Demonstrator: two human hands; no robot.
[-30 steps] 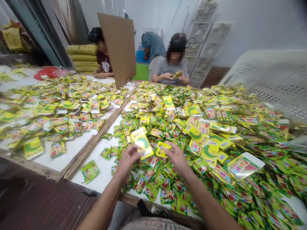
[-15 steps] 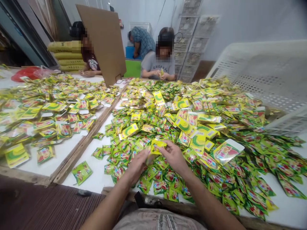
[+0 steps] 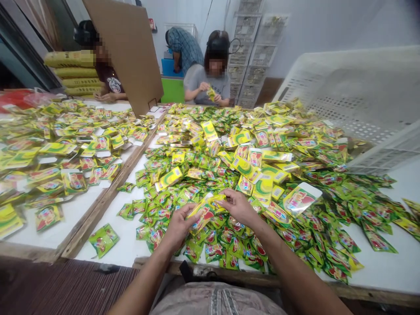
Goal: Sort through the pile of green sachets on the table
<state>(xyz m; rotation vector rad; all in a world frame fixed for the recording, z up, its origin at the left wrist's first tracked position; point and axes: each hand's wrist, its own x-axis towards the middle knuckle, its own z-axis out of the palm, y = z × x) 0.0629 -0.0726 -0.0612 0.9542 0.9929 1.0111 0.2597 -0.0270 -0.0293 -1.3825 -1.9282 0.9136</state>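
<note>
Over the heap my left hand (image 3: 182,225) is closed on a flat yellow-and-green carton (image 3: 202,215) with a red fruit picture, tilted up to the right. My right hand (image 3: 241,208) pinches a small yellow packet (image 3: 218,200) at the carton's upper right end. Whether the packet is partly inside the carton, I cannot tell. Under and around both hands lie many green sachets (image 3: 226,247) with red pictures. Beyond my right hand, yellow cartons (image 3: 262,188) are piled, and one with a white flap (image 3: 303,199) lies to its right.
A wooden strip (image 3: 108,197) divides the white table (image 3: 127,245); more cartons (image 3: 74,181) cover its left part. A white perforated basket (image 3: 354,100) leans at the right. A cardboard sheet (image 3: 127,57) stands at the back. Across the table a co-worker (image 3: 208,85) handles a yellow packet.
My left hand has turned, so the carton's printed face now shows. The right hand still pinches the yellow packet. The view has shifted slightly right, and the co-worker opposite has raised a hand.
</note>
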